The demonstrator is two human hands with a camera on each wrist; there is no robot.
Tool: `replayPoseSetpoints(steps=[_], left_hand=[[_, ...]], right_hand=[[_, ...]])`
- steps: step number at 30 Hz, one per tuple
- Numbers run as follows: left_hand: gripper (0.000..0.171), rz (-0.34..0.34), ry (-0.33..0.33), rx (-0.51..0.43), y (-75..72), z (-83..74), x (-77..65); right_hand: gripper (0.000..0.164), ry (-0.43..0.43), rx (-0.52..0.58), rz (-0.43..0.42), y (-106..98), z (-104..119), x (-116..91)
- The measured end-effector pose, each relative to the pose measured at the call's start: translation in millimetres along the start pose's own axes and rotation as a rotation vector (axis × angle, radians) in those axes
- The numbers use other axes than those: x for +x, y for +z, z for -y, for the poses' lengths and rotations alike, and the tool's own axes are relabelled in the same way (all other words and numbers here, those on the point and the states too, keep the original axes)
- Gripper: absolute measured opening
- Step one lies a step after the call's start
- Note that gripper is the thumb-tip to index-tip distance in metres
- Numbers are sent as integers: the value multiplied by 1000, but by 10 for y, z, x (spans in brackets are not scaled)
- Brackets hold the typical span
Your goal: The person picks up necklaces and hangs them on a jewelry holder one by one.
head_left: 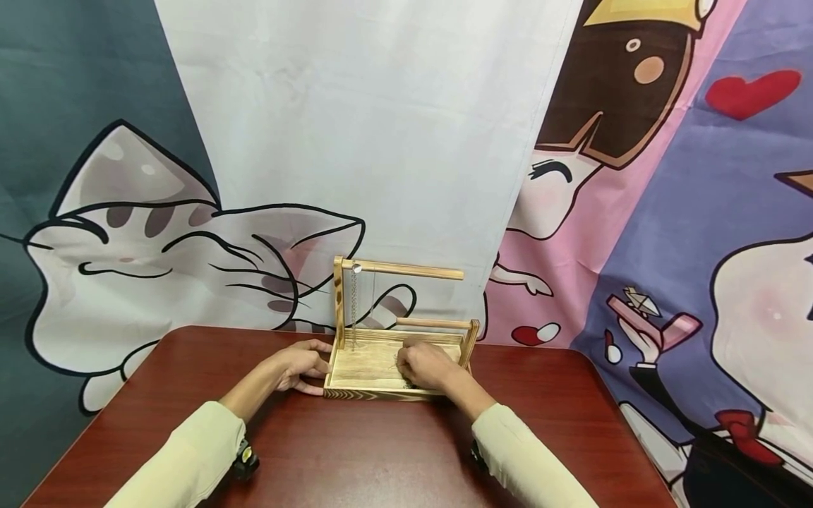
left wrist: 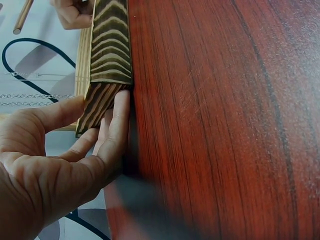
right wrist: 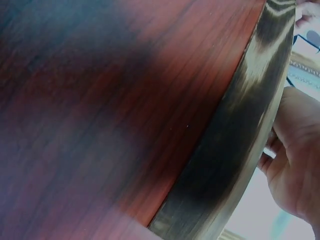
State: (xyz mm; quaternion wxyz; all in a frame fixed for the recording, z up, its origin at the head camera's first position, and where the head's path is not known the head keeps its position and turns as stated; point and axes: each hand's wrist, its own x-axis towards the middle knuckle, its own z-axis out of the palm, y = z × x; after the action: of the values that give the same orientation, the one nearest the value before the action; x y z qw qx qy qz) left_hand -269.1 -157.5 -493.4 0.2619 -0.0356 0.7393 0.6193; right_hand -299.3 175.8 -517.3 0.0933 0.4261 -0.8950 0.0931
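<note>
A wooden jewelry stand [head_left: 365, 395] has a shallow tray base and two dowel bars at different heights. My left hand [head_left: 301, 365] grips the tray's left end; in the left wrist view, the thumb and fingers [left wrist: 120, 117] lie around the striped end wall. My right hand [head_left: 428, 363] is inside the tray towards its right, fingers curled down on a thin necklace [head_left: 396, 361], of which only fine strands show beside the fingertips. Silvery necklaces [head_left: 353, 303] hang from the left of the upper bar [head_left: 413, 271]. In the right wrist view, the right fingertips are mostly hidden.
The stand is on a reddish-brown table [head_left: 356, 451], near its back edge. A lower bar [head_left: 435, 323] sticks out leftward from the right post [head_left: 470, 342], above the right hand. Behind the table hangs a cartoon-printed cloth [head_left: 381, 141].
</note>
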Motion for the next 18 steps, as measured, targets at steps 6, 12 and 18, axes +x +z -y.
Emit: replayPoseSetpoints(steps=[6,12,18], left_hand=[[65,-2,-1,5,16,7,-10],[65,3,4,3,16,19,-13],[64,-1,8,6,14,-8,-20]], right_hand=[[19,118,-108,105,67,66,3],[24,215,-67,252,299,-156,9],[34,250,9,248,595,-439,73]])
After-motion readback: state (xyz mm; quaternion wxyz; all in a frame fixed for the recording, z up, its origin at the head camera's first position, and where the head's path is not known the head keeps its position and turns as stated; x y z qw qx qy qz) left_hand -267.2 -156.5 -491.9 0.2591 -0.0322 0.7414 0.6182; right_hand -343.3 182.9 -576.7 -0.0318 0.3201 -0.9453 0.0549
